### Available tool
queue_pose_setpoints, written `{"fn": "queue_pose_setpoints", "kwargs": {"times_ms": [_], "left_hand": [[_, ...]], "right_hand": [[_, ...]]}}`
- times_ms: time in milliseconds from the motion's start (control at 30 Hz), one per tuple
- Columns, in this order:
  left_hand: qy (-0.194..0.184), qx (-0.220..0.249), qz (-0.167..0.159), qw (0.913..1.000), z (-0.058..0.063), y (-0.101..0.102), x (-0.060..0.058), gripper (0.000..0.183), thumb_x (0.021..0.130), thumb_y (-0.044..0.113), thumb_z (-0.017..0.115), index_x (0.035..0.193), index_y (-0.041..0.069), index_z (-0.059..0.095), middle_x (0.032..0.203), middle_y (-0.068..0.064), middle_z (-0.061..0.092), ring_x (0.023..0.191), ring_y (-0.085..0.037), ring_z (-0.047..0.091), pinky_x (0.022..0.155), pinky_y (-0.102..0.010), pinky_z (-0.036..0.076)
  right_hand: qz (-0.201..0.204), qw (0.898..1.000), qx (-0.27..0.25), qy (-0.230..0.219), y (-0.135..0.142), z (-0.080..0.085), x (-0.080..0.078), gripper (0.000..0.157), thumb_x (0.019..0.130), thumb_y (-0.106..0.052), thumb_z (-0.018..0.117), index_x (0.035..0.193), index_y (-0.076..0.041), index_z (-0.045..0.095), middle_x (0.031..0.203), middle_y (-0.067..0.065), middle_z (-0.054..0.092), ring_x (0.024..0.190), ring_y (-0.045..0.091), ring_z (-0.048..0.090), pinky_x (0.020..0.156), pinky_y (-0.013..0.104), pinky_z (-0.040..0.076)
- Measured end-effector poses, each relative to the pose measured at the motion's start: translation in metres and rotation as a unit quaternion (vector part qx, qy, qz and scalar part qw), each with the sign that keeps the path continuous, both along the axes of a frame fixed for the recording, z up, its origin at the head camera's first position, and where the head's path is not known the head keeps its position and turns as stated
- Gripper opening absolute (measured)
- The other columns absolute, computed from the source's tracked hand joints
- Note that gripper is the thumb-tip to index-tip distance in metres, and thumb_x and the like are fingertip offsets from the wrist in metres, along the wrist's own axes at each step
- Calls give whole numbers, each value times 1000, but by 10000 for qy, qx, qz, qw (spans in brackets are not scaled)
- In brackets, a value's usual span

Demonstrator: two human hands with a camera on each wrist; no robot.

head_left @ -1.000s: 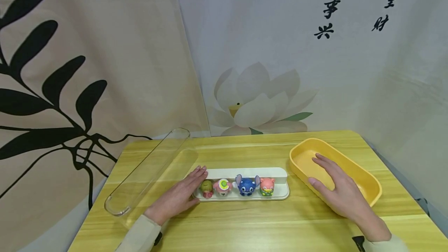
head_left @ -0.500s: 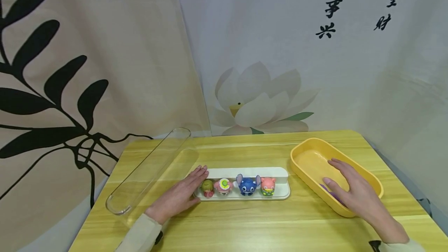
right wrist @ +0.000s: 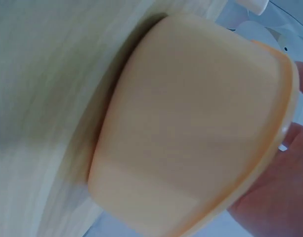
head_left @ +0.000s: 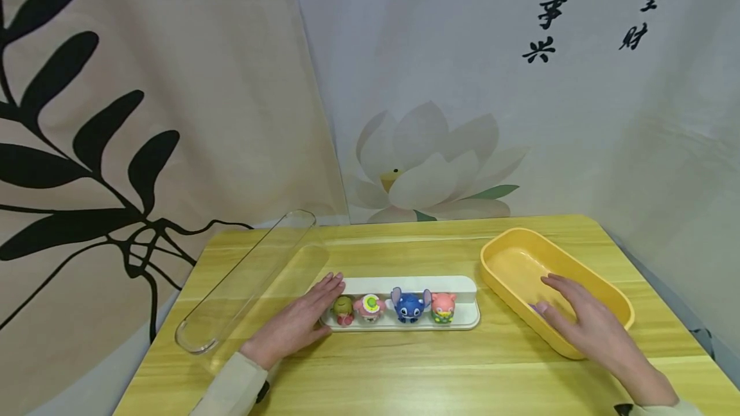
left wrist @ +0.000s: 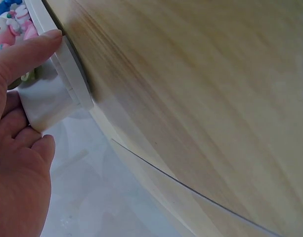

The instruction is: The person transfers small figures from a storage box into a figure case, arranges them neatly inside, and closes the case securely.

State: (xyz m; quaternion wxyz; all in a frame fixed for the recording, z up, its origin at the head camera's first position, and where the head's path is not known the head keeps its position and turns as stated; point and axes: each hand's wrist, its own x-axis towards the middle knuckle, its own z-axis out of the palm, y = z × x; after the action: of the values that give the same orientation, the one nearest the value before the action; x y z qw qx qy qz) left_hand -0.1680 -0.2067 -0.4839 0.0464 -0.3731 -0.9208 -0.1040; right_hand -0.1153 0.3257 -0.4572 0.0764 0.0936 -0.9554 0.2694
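Observation:
My left hand (head_left: 297, 329) grips the left end of a white stepped display stand (head_left: 462, 284), with the thumb on its front edge and the fingers round the end. Along the stand's lower step sit several small cartoon figurines: a green-and-pink one (head_left: 343, 310), a pink one with a round yellow-green top (head_left: 370, 307), a blue big-eared one (head_left: 408, 305) and a pink pig-like one (head_left: 443, 307). My right hand (head_left: 595, 332) reaches over the near rim of a yellow tray (head_left: 523, 255), fingers spread and relaxed. A bit of something purple (head_left: 533, 306) shows beside the thumb, otherwise hidden.
A long clear plastic cover (head_left: 248, 287) lies slanted at the table's left side. The wooden table (head_left: 405, 374) ends at a fabric backdrop (head_left: 439, 50) with printed leaves, a lotus and writing.
My right hand has moved right and down into the yellow tray over the last second. The purple thing appeared half a second ago and now shows less. The left hand stays on the stand.

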Motion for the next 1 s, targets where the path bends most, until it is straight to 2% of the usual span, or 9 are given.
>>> {"fn": "queue_pose_setpoints", "kwargs": {"times_ms": [233, 367, 567, 800, 1000], "left_hand": [[-76, 43, 62, 9999, -1, 0, 0, 88, 84, 16, 86, 157, -1, 40, 168, -15, 28, 152, -34, 31, 119, -47, 37], [-93, 128, 35, 9999, -2, 1, -1, 88, 84, 14, 86, 157, -1, 40, 167, -15, 29, 152, -35, 31, 118, -48, 38], [-150, 130, 39, 9998, -2, 0, -1, 87, 85, 13, 86, 157, -1, 39, 168, -14, 28, 153, -35, 30, 119, -48, 38], [-168, 127, 67, 9998, -1, 0, -1, 86, 85, 14, 86, 157, -1, 40, 168, -13, 29, 153, -33, 30, 119, -47, 38], [-44, 180, 4, 9998, -2, 1, 0, 87, 83, 13, 87, 155, -2, 41, 166, -16, 31, 151, -36, 33, 117, -50, 40]], "right_hand": [[45, 9999, 158, -40, 0, -5, -2, 62, 102, -43, 65, 145, 0, 53, 149, 30, 48, 132, 55, 46, 97, 73, 44], [70, 9996, 115, -231, 1, -6, -3, 64, 103, -44, 63, 146, 1, 52, 150, 32, 47, 133, 56, 44, 99, 74, 42], [186, 9993, 141, -293, 8, -6, -6, 64, 104, -41, 63, 148, 3, 49, 149, 33, 47, 131, 57, 46, 99, 73, 44], [475, 9972, 482, -326, 17, -8, -13, 69, 98, -33, 73, 150, 4, 47, 152, 36, 43, 133, 62, 41, 99, 76, 43], [464, 9938, 861, -534, 21, -11, -19, 73, 94, -36, 77, 150, 3, 49, 152, 39, 39, 131, 72, 33, 97, 81, 41]]}}
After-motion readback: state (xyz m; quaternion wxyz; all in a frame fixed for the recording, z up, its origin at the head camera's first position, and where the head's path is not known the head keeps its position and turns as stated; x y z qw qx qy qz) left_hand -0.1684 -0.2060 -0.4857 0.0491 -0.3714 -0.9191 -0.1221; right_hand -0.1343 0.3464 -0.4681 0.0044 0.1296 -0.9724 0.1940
